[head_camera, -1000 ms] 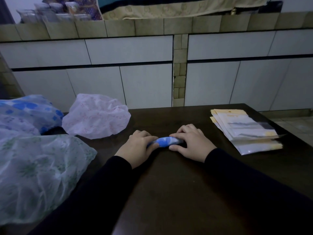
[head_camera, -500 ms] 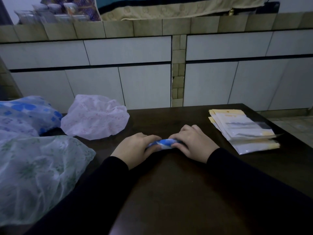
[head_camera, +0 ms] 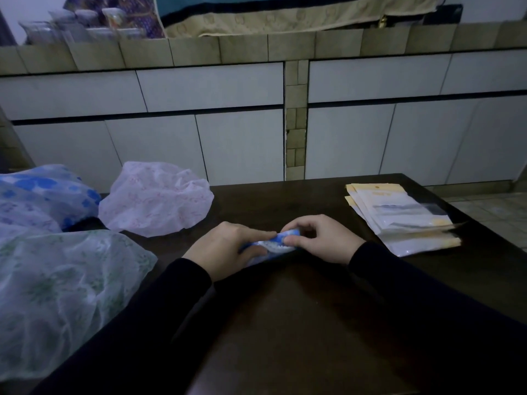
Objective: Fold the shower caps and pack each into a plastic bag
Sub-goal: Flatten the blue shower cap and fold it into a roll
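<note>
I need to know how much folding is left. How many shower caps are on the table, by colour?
Blue-patterned: 2, one loose, one folded between left hand and right hand
Pink-patterned: 1
Green-patterned: 1
Total: 4

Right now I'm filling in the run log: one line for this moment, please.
step: folding | left hand: holds blue shower cap | right hand: pinches it | plastic bags: stacked right, untouched | unfolded caps: left
</note>
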A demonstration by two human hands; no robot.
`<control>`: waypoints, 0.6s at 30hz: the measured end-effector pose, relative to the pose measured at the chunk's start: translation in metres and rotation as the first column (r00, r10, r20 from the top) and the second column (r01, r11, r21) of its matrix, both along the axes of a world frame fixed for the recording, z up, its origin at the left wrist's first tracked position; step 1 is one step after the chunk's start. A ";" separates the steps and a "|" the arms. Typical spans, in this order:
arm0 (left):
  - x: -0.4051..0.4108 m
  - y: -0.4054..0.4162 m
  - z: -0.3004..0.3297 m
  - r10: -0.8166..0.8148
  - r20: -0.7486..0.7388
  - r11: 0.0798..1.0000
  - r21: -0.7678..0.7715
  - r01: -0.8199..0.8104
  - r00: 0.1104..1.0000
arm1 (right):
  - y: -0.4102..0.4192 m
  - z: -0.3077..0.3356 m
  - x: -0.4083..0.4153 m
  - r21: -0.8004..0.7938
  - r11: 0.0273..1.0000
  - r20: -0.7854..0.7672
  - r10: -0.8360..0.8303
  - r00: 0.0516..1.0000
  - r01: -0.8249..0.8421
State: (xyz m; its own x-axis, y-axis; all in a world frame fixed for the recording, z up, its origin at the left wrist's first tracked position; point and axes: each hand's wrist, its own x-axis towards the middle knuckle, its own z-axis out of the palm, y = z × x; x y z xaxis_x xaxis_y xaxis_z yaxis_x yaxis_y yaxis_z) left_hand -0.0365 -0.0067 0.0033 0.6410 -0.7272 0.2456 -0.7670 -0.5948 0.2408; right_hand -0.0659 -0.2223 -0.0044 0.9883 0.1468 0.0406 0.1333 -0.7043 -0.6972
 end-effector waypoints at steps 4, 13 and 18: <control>-0.003 -0.003 -0.001 -0.009 -0.016 1.000 -0.022 0.009 1.000 | -0.004 0.004 -0.006 0.052 0.998 -0.026 -0.044 0.999 0.045; -0.012 -0.029 -0.001 0.133 -0.184 0.973 -0.165 -0.164 0.974 | -0.050 0.027 -0.044 -0.478 0.808 0.486 -0.083 0.870 0.344; -0.013 -0.064 -0.013 0.148 -0.465 0.773 -0.496 -0.395 0.873 | -0.102 0.022 -0.047 -0.557 0.607 0.580 -0.205 0.788 0.568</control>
State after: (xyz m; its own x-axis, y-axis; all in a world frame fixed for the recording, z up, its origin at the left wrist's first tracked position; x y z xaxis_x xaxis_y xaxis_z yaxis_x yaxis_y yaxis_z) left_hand -0.0491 -0.0706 -0.0095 0.9172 -0.3162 0.2424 -0.3653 -0.4246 0.8284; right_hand -0.1134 -0.3243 0.0171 0.8528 -0.0828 0.5156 -0.1291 -0.9901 0.0545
